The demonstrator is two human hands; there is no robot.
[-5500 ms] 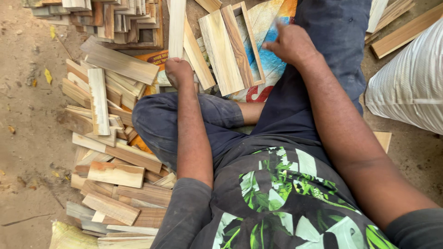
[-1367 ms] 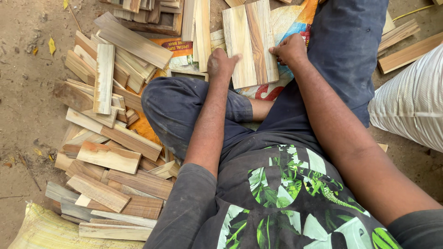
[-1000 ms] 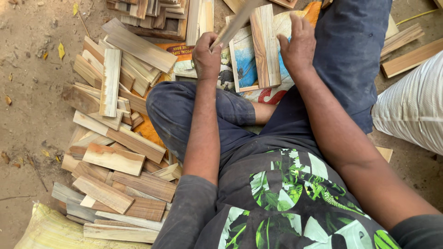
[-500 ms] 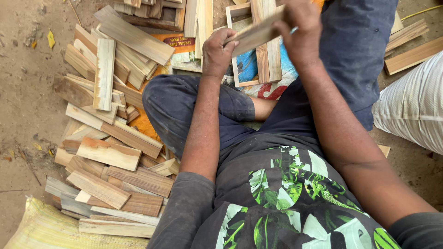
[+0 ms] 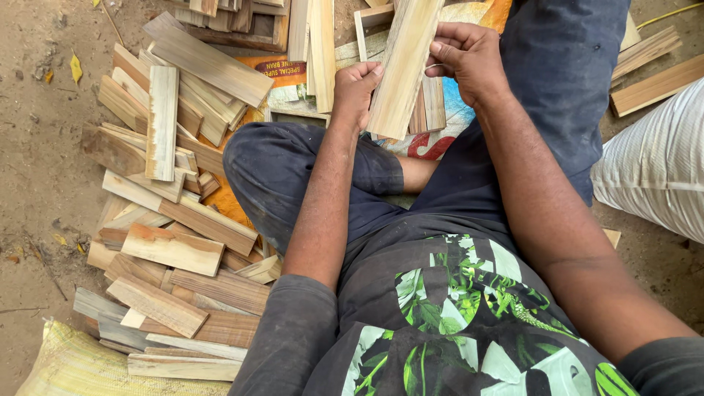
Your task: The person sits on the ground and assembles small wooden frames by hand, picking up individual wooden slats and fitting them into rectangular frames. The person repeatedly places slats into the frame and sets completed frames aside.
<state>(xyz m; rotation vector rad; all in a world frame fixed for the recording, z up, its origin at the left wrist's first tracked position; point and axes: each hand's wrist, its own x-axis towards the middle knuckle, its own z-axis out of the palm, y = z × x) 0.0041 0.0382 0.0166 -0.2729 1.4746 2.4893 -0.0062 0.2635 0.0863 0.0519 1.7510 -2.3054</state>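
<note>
On your left, a loose heap of pale and brown flat wooden slats (image 5: pixel 176 220) lies on the sandy dirt floor (image 5: pixel 37 183), with a yellow woven sack (image 5: pixel 66 367) at its near edge. Your left hand (image 5: pixel 357 89) pinches the left edge of a long pale wooden strip (image 5: pixel 403 66), held up and tilted slightly, far from you above your crossed legs. Your right hand (image 5: pixel 469 59) grips the strip's right edge, fingers closed on it. Behind the strip lies a colourful printed sheet (image 5: pixel 447 117). On the far right sits a white ribbed sack (image 5: pixel 660 169).
</note>
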